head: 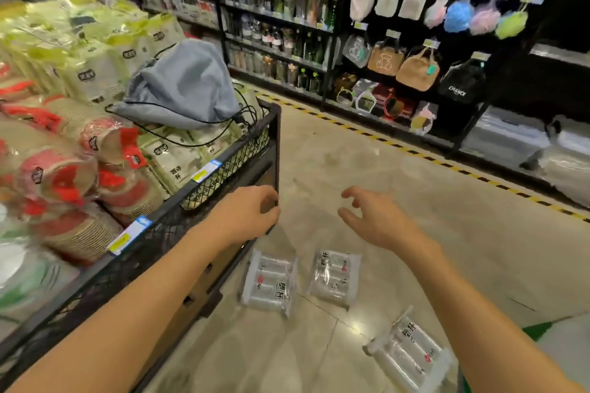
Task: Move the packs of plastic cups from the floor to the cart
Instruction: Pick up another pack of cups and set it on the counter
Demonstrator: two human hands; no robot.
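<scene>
**Clear packs of plastic cups (269, 284) lie on the floor (351, 169)**

Three packs are down there. The first pack (269, 284) lies just beside the bottom of the cart (95, 290). The second pack (335, 277) is near it, to the right. The third pack (412, 357) lies farther right and closer to the person, by the right arm.

The left hand (245, 217) is right by the cart's near corner. Its fingers are loosely curled and it holds nothing. I cannot tell if it touches the black wire. The right hand (373, 217) is up over the floor, above the second pack. Its fingers are spread and bent a little, and it holds nothing too.

The cart is black with wire mesh sides. It is piled full of other packs, red packs (57, 179) and green packs (95, 67). A grey string bag (185, 86) sits on top of them. Blue and yellow tags (206, 171) hang on the cart's rim. Behind, dark shelves (277, 25) hold bottles, and bags (418, 68) hang beside them. A yellow and black stripe (415, 152) runs along the floor.
</scene>
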